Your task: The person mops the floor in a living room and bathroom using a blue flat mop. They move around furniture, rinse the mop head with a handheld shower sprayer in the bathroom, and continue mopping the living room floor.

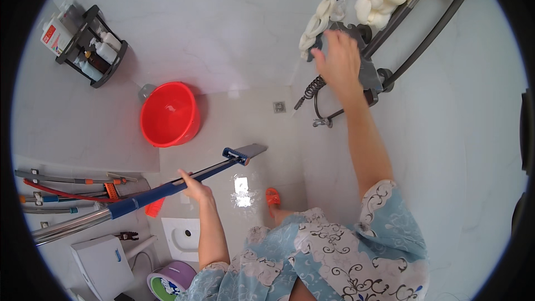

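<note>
My left hand [196,188] is closed round the blue sleeve of a flat mop [165,192] with a steel pole. The mop runs slantwise from the left edge to a blue frame and grey pad [250,150] over the wet floor. My right hand [340,60] is raised over the dark shower fixture [370,71] on the wall, thumb apart from the fingers. Its palm and whatever it may touch are hidden. Close by hang a cream mesh bath scrubber [315,27] and a coiled hose [313,88] with a small nozzle.
A red bucket [169,115] stands by the far wall, near a floor drain [279,107]. A corner rack [94,48] holds bottles. At left are wall-hung mops [71,182], a squat toilet [184,234], a white cistern [102,263] and a purple tub [177,274]. Light glares off the wet floor [242,192].
</note>
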### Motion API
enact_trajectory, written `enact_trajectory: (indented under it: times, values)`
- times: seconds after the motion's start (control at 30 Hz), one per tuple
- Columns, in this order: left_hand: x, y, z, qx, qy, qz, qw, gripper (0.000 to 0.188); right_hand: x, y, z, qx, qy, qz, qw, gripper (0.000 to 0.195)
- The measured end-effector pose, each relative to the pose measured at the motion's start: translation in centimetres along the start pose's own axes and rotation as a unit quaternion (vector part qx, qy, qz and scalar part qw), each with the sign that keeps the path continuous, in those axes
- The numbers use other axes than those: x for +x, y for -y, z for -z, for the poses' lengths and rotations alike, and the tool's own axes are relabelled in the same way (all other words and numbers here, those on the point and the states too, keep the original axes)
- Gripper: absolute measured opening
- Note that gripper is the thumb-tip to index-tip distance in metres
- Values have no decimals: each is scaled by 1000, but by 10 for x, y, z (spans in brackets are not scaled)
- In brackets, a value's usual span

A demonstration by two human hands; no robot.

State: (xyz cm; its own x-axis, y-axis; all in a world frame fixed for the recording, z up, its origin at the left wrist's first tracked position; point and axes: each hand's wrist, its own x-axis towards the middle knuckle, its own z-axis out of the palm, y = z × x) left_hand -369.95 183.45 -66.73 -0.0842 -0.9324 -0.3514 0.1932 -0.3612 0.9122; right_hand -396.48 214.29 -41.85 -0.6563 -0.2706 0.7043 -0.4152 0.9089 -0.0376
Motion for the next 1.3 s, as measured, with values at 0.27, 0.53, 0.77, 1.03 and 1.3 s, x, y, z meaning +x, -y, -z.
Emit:
enact_trajectory:
  times: [0.27, 0.53, 0.77, 1.03, 1.3]
  values:
    - [-22, 38, -46, 28, 48, 11, 998, 26, 71, -42, -56, -218, 358, -142, 897, 57]
    - [-20, 19, -47, 73, 145, 18, 987, 26, 66, -26, -41, -154, 349, -110, 918, 57]
    - [-13, -39, -36, 62, 336, 31, 939, 31, 20, -21, 37, 49, 222, -180, 957, 34]
    - [0, -100, -36, 139, 406, 113, 896, 23, 33, -23, 85, -53, 342, -192, 918, 41]
    - [-50, -68, -52, 95, 347, 86, 929, 38, 35, 16, 53, -185, 344, -194, 900, 21]
